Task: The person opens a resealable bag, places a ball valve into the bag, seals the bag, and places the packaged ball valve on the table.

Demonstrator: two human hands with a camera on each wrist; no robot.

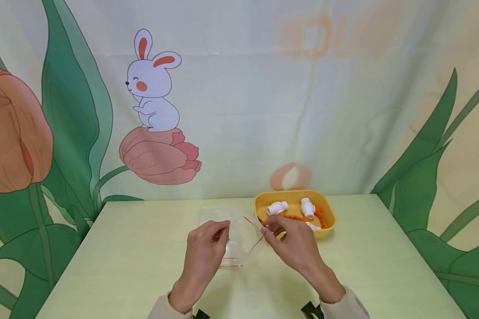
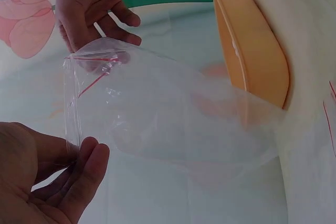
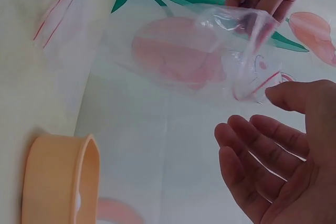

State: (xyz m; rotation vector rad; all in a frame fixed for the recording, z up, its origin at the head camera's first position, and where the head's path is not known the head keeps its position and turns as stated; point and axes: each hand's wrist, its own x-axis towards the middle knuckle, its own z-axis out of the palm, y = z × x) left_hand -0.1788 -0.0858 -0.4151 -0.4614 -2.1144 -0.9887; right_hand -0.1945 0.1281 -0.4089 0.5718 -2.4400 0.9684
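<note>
My left hand pinches one side of a clear zip bag's mouth between thumb and fingertips. In the left wrist view the zip bag hangs out from the fingers, its red zip lines bent apart at the mouth. My right hand is at the bag's other top corner. There the thumb tip lies right at the red line, while the fingers are spread, with a gap between them and the thumb. A second clear bag with red lines lies flat on the table below the hands.
A yellow bin stands at the table's back, just beyond my right hand. White rounded pieces and orange parts lie in it. Behind the table hangs a printed curtain with a rabbit and tulips.
</note>
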